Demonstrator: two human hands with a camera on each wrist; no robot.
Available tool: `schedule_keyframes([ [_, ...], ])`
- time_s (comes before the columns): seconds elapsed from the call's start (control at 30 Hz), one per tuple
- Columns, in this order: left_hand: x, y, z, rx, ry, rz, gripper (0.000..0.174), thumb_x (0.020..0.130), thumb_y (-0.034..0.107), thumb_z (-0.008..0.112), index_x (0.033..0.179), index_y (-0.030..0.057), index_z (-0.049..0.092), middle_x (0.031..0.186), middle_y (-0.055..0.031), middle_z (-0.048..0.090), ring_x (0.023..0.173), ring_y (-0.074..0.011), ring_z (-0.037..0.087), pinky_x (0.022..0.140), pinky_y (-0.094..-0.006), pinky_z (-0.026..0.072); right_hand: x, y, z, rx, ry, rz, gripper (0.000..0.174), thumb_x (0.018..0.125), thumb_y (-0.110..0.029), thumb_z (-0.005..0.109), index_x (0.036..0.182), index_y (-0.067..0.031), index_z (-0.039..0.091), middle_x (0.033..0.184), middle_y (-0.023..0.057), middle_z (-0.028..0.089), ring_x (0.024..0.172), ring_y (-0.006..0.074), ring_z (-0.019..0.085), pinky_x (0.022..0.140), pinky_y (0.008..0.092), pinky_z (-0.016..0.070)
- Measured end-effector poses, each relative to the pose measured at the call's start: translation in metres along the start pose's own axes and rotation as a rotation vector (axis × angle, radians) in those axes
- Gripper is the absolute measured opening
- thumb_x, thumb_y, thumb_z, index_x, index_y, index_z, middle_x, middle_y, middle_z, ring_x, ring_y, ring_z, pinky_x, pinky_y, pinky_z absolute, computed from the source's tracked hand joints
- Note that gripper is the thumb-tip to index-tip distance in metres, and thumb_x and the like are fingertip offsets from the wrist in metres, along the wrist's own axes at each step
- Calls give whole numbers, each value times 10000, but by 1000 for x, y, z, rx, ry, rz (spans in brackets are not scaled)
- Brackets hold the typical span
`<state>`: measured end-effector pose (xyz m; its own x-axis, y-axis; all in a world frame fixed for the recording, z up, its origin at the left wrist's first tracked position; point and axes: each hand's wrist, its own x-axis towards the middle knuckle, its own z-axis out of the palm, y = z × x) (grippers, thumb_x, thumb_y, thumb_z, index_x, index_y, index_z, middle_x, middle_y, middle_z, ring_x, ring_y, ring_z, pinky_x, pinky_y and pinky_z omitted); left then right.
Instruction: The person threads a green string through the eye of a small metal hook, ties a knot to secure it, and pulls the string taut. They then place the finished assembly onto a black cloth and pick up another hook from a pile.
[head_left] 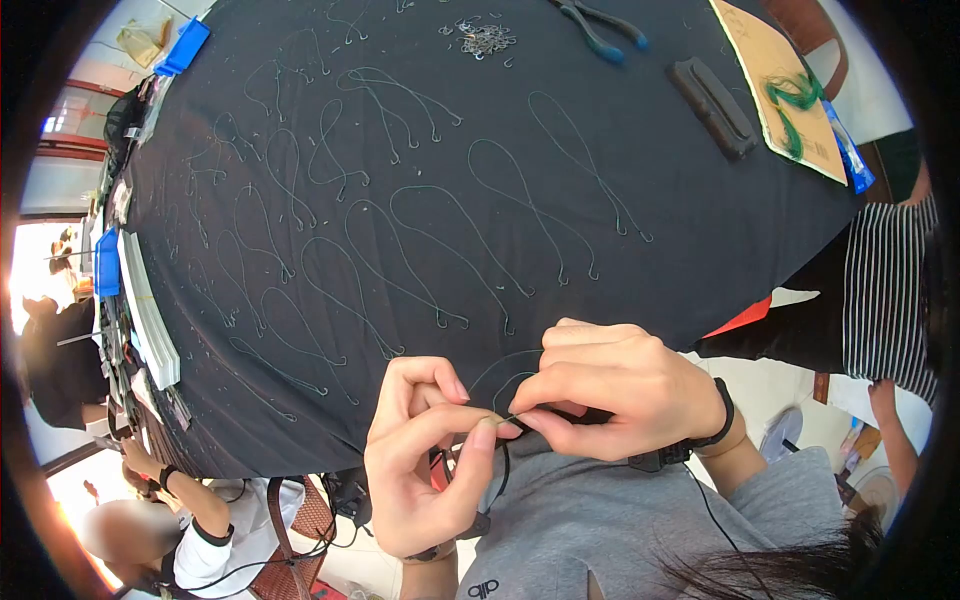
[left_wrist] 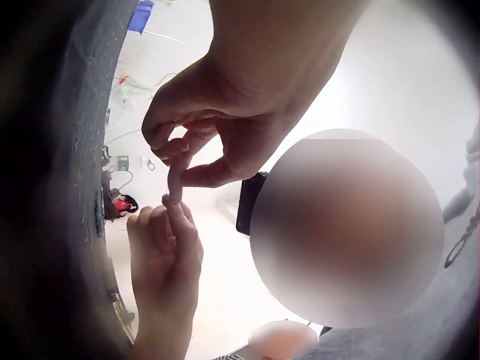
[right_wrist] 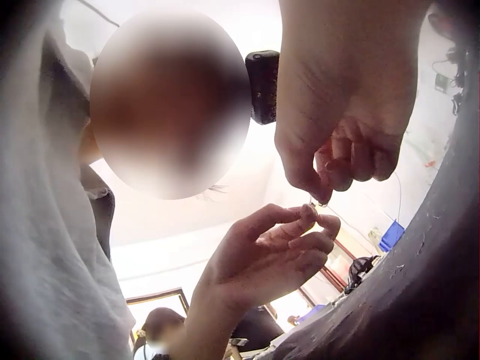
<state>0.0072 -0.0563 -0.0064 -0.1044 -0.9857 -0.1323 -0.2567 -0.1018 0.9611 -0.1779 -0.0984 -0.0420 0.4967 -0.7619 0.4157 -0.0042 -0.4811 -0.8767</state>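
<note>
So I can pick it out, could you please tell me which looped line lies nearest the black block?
The rightmost looped line, its two hooks at the near end; the others lie farther left and farther from the black block.

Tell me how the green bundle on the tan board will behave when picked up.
The green bundle will probably flop, since its thin strands curve and spread loosely over the tan board. It looks light, being only fine strands, and its splayed ends could tangle or trail.

left hand [head_left: 425, 455]: thumb-index pinch; right hand [head_left: 625, 395]: thumb-index pinch; both close together
</note>
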Motion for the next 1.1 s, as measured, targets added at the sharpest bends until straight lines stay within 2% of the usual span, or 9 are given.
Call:
schedule_keyframes([
  [0.07,0,1,0,3,1,-2,110,745,19,588,762,-60,663,987,-149,452,741,-103,425,652,-184,356,2,0,2,-19,56,-21,199,634,58,696,818,7,642,587,43,492,514,172,436,493,297,351],
  [0.17,0,2,0,12,4,-2,109,745,16,588,761,-62,662,985,-148,452,754,-105,438,656,-181,362,1,-1,2,-29,58,-30,197,633,59,693,816,9,641,589,47,491,517,177,439,493,299,354],
  [0.27,0,3,0,16,13,5,107,745,15,589,760,-61,662,985,-146,450,758,-105,444,654,-179,366,1,0,4,-23,63,-33,195,634,60,693,816,12,639,591,50,492,520,179,443,496,300,360],
  [0.37,0,2,1,-11,22,-7,106,746,18,591,757,-58,664,986,-142,449,754,-104,441,655,-180,367,-1,-2,0,-33,-30,7,134,724,22,663,823,5,574,729,90,555,638,244,530,592,351,440],
  [0.57,-1,2,1,-15,22,-16,110,747,26,593,755,-54,668,985,-142,451,751,-103,438,661,-182,362,-2,1,0,-16,-31,5,151,729,16,666,852,1,581,734,89,557,643,250,530,586,347,441],
  [0.67,0,1,1,-3,30,8,89,736,6,601,753,-33,679,971,-127,454,709,-88,446,637,-184,356,-2,0,-1,32,-24,35,189,747,6,670,918,-8,590,730,76,559,591,208,527,549,319,433],
  [0.73,2,0,1,-4,46,36,108,709,-52,613,746,3,698,946,-96,456,615,-55,459,590,-191,351,-4,-2,-2,135,-16,162,212,769,-3,668,966,-18,595,731,66,563,555,164,518,522,296,422],
  [0.87,0,0,0,-24,39,8,101,709,-46,617,741,3,699,949,-97,461,617,-54,455,588,-188,349,-5,-4,-3,247,30,360,209,802,-27,673,1001,-25,612,748,55,586,524,98,515,489,256,406],
  [1.1,0,3,-1,-57,34,22,94,706,-45,619,732,-2,698,955,-107,474,630,-55,456,590,-183,344,-8,13,-1,151,37,133,171,807,-40,682,965,-13,621,755,63,601,560,115,544,503,250,415],
])
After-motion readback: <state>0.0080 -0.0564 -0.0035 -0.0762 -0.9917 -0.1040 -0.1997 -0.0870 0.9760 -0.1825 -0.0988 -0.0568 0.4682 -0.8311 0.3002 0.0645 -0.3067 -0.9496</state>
